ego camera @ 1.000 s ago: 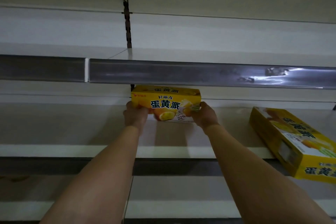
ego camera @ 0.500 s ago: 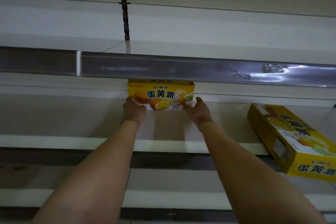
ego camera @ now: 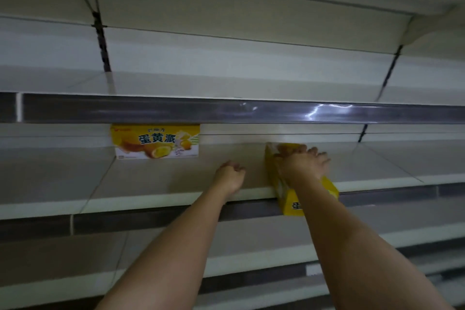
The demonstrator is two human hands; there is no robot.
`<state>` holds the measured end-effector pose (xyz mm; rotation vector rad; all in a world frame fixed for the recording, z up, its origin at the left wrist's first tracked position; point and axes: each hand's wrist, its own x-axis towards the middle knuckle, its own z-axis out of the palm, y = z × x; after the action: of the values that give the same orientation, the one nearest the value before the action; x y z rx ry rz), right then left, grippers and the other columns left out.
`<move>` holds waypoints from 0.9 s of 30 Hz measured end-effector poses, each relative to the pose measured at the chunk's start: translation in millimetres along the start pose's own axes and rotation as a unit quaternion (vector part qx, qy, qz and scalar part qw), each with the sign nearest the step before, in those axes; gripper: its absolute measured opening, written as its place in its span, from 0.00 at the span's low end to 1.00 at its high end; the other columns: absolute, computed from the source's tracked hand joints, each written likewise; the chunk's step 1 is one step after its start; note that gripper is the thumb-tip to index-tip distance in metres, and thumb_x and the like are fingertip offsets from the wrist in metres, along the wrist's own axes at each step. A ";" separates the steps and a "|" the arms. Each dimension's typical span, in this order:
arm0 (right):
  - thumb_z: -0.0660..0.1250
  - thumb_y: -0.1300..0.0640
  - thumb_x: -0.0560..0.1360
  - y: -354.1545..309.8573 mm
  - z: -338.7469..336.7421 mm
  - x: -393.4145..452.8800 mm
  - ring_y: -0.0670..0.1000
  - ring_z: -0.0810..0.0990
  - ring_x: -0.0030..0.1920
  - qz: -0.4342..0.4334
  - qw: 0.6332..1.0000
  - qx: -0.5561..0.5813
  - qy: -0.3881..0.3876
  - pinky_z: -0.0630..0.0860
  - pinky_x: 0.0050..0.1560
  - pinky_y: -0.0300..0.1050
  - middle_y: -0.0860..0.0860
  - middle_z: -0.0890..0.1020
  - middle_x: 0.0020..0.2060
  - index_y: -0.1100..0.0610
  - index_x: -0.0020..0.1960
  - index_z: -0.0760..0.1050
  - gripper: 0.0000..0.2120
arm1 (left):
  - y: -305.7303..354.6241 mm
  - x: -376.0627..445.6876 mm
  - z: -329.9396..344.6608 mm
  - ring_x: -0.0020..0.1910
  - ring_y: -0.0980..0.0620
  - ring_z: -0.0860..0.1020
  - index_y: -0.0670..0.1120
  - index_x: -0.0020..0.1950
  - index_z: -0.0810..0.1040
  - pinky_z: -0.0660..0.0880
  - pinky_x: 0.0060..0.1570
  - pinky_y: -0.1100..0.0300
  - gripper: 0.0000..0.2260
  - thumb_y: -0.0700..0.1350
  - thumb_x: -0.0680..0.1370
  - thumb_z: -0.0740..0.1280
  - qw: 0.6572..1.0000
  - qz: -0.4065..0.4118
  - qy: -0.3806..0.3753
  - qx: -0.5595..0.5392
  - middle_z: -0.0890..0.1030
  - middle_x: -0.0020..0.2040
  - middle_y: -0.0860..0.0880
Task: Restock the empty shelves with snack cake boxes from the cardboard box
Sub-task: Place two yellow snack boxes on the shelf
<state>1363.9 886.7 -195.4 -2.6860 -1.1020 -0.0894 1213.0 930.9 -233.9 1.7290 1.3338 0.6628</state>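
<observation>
A yellow snack cake box (ego camera: 156, 141) stands upright at the back of the middle shelf (ego camera: 151, 184), left of centre, with no hand on it. A second yellow snack cake box (ego camera: 285, 199) lies flat further right, its near end sticking out over the shelf's front edge. My right hand (ego camera: 302, 163) is on top of this box, thumb on its left side and fingers over its right side, gripping it. My left hand (ego camera: 230, 176) hovers over the shelf just left of that box, fingers loosely curled and holding nothing. The cardboard box is out of view.
A grey price rail (ego camera: 151, 108) on the upper shelf's front edge hangs low over the middle shelf and hides the top of the standing box. More white shelves run above and below. Dark slotted uprights (ego camera: 102, 43) divide the back wall.
Both hands have let go of the standing box, left at the shelf's back. My view and arms have swung right, and my right hand has taken hold of the lying box.
</observation>
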 end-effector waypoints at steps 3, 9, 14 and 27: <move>0.58 0.49 0.78 26.6 2.6 3.0 0.62 0.69 0.66 0.056 0.991 0.109 -0.052 0.66 0.65 0.54 0.60 0.71 0.67 0.62 0.70 0.62 0.25 | 10.4 -14.2 33.9 0.72 0.43 0.65 0.44 0.76 0.60 0.62 0.70 0.49 0.27 0.58 0.82 0.53 0.995 -0.002 -0.089 -0.047 0.65 0.74 0.43; 0.59 0.47 0.77 32.9 8.9 -19.4 0.60 0.73 0.62 -0.027 0.978 0.206 0.005 0.69 0.59 0.52 0.58 0.73 0.64 0.60 0.68 0.65 0.24 | 11.6 -19.5 39.6 0.72 0.43 0.64 0.49 0.77 0.57 0.61 0.70 0.47 0.30 0.64 0.80 0.48 0.990 -0.014 -0.069 -0.119 0.64 0.75 0.46; 0.60 0.53 0.77 15.8 9.1 -38.1 0.58 0.73 0.63 -0.142 0.949 0.282 0.017 0.70 0.59 0.49 0.53 0.73 0.66 0.55 0.72 0.65 0.24 | 3.8 -15.0 22.8 0.59 0.43 0.77 0.49 0.72 0.60 0.74 0.59 0.43 0.31 0.59 0.75 0.66 0.949 -0.085 -0.023 -0.302 0.76 0.64 0.44; 0.72 0.54 0.73 -51.8 26.8 -50.2 0.53 0.81 0.41 -0.021 0.767 0.589 -0.255 0.79 0.45 0.50 0.56 0.82 0.46 0.57 0.49 0.74 0.10 | -36.6 -26.4 -58.4 0.54 0.44 0.78 0.42 0.64 0.70 0.75 0.52 0.50 0.14 0.37 0.78 0.65 0.835 -0.093 0.076 -0.536 0.79 0.56 0.41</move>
<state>1290.9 894.4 -218.7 -1.5117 -0.8489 1.0240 1139.3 926.1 -233.2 0.6283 0.8864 1.1555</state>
